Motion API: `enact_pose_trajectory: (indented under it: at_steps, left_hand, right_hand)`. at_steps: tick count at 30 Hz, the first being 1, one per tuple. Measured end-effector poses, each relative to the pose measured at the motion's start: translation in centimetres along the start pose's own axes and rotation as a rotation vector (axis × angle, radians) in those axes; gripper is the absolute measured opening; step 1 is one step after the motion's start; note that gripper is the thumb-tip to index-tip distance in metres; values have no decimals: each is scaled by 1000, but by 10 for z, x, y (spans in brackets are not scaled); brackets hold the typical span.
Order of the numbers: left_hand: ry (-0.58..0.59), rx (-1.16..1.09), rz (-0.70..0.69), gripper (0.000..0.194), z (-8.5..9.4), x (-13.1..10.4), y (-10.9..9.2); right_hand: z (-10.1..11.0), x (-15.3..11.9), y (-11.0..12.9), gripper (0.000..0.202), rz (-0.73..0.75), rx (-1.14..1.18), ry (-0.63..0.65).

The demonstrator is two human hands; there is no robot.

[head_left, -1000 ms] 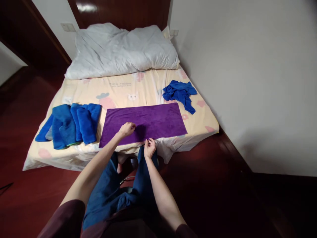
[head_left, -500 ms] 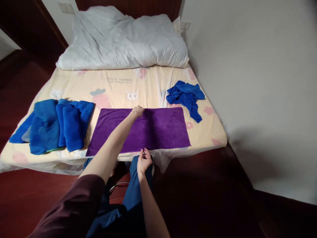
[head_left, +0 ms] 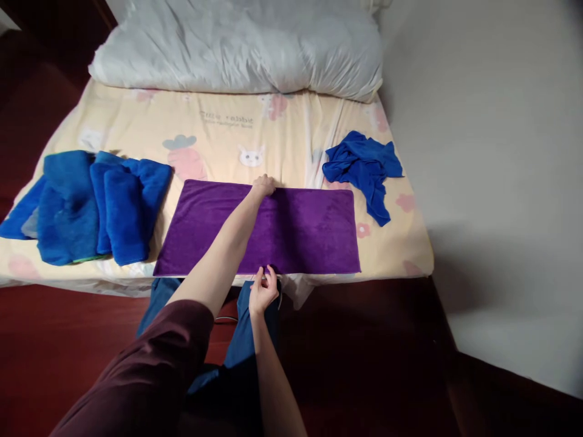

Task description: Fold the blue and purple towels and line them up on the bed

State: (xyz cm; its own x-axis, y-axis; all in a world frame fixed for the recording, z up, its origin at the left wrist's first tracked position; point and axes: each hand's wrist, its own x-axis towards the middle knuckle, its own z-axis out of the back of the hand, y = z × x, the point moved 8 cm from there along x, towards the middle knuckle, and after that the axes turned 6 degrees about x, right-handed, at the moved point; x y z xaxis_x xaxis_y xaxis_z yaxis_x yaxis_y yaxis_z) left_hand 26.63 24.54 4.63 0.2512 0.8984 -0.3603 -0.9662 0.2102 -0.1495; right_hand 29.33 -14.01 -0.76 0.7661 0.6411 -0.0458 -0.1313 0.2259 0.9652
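A purple towel [head_left: 314, 233] lies spread flat in a long rectangle along the front edge of the bed. Across it stretches my left arm, and my left hand [head_left: 265, 184] is closed on the middle of the towel's far edge. At the middle of the near edge, my right hand [head_left: 264, 291] has its thumb and forefinger drawn together on the towel's border; the other fingers are curled. The two hands are nearly in line, one beyond the other.
Blue folded towels [head_left: 122, 206] lie overlapping on the left of the bed. A crumpled blue cloth [head_left: 364, 167] is at the right. A white quilt [head_left: 237, 48] is heaped at the back of the patterned bedsheet [head_left: 218, 139]. A wall [head_left: 492, 152] stands to the right.
The view has tilted down and moved closer to the bed. Both hands stay at the same edges of the purple towel, which keeps its flat shape.
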Motion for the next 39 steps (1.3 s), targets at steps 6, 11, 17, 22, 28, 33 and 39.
enact_pose_trajectory:
  at_steps: [6, 11, 17, 22, 28, 33, 39]
  left_hand:
    - [-12, -55, 21, 43, 4, -4, -3]
    - [-108, -84, 3, 36, 14, -8, -7]
    - [-152, -143, -19, 33, 15, -8, -6]
    - [-213, -133, -61, 32, 11, -4, -5]
    - [-239, -179, -71, 31, 8, 1, -2]
    - [-261, -199, -85, 32, 12, -1, -2]
    - [-279, -254, -98, 34, 29, -14, -4]
  right_hand:
    - [0, 2, -1, 62, 8, -31, 20]
    - [4, 0, -4, 57, 25, -66, -17]
    - [7, 0, -6, 60, 30, -93, -5]
    - [10, 0, -1, 60, 75, -106, -44]
    - [7, -1, 0, 63, 75, -92, -28]
    - [8, -1, -1, 65, 92, -85, -29]
    - [8, -4, -4, 70, 89, -57, -34]
